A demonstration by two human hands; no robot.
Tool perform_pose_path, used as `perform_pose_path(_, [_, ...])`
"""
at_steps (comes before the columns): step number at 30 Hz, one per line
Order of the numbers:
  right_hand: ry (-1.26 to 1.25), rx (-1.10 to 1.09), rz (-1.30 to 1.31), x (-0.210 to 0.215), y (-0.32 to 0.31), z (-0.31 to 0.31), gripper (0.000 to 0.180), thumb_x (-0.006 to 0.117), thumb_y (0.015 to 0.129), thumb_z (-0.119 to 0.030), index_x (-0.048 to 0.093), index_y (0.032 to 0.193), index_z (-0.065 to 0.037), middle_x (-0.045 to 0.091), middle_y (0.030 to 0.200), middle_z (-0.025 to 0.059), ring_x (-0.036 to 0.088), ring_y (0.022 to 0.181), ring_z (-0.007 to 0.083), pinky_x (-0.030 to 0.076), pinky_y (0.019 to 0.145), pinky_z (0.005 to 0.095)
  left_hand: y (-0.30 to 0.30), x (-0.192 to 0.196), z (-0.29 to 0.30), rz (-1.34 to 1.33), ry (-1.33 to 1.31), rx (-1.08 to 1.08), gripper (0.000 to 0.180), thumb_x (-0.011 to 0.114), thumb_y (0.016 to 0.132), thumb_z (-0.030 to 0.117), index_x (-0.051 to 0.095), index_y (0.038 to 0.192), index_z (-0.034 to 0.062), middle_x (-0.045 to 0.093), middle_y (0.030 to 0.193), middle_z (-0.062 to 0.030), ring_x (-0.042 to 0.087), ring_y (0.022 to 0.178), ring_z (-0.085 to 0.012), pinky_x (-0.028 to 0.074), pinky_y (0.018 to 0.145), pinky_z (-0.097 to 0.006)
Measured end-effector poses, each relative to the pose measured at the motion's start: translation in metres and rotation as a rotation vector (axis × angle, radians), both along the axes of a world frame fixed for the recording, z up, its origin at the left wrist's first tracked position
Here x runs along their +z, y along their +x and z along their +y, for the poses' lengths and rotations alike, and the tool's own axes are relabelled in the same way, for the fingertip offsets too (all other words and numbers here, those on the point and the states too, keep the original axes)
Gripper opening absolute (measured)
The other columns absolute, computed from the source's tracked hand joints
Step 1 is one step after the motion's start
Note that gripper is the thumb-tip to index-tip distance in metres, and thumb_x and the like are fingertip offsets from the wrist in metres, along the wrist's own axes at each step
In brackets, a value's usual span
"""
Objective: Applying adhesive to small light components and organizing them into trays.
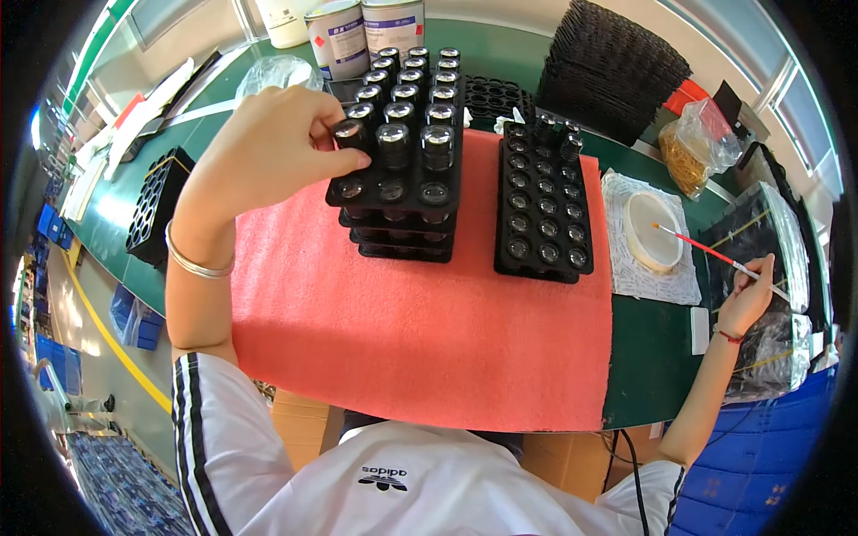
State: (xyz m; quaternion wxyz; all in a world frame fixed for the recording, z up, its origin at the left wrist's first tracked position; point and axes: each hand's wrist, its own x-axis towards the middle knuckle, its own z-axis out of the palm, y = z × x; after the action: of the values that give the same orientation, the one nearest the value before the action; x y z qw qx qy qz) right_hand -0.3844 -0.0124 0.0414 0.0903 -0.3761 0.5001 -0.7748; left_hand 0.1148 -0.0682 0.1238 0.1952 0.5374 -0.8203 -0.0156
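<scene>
My left hand (284, 147) reaches over a stack of black trays (402, 201), thumb and fingers closed around a short black cylinder with a shiny top (351, 134) at the stack's near left corner. Several similar black cylinders (393, 143) stand upright in rows behind and beside it; the nearest row sits lower in its holes. At the far right, my right hand (749, 297) grips a thin paintbrush (706, 248) with a red and white handle. The brush tip is over a round, pale shallow dish (651, 230), which sits on a white cloth or paper (626, 281).
A second black tray (543, 214) stands right of the stack on the red mat (420, 348), a few cylinders raised at its back. Metal cans (338, 40), piled black trays (608, 67) and a bag of yellow bands (693, 152) stand behind. Another holed tray (159, 201) lies left.
</scene>
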Motion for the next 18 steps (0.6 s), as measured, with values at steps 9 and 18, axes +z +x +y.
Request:
perform_pose_path(9, [-0.041,0.025,0.014,0.0,-0.006,0.002,0.035,0.047,0.089,-0.028,0.047,0.062,-0.006,0.035,0.051,-0.0012,0.03,0.043,0.0058,0.021,0.041,0.0205,-0.004,0.002,0.001,-0.035,0.012,-0.01,0.028,0.071,0.064,0.018,0.054,0.069,-0.0043,0.052,0.055,-0.0083,0.048,0.05,-0.0097,0.039,0.048,-0.024])
perform_pose_path(18, [-0.052,0.04,0.024,-0.001,-0.011,0.002,0.037,0.046,0.09,-0.026,0.046,0.06,-0.005,0.035,0.049,-0.001,0.03,0.042,0.0058,0.02,0.04,0.0207,-0.01,0.001,0.0,0.008,0.089,0.054,0.027,0.072,0.065,0.017,0.051,0.064,-0.0012,0.045,0.052,-0.0011,0.039,0.05,-0.0058,0.034,0.046,-0.022])
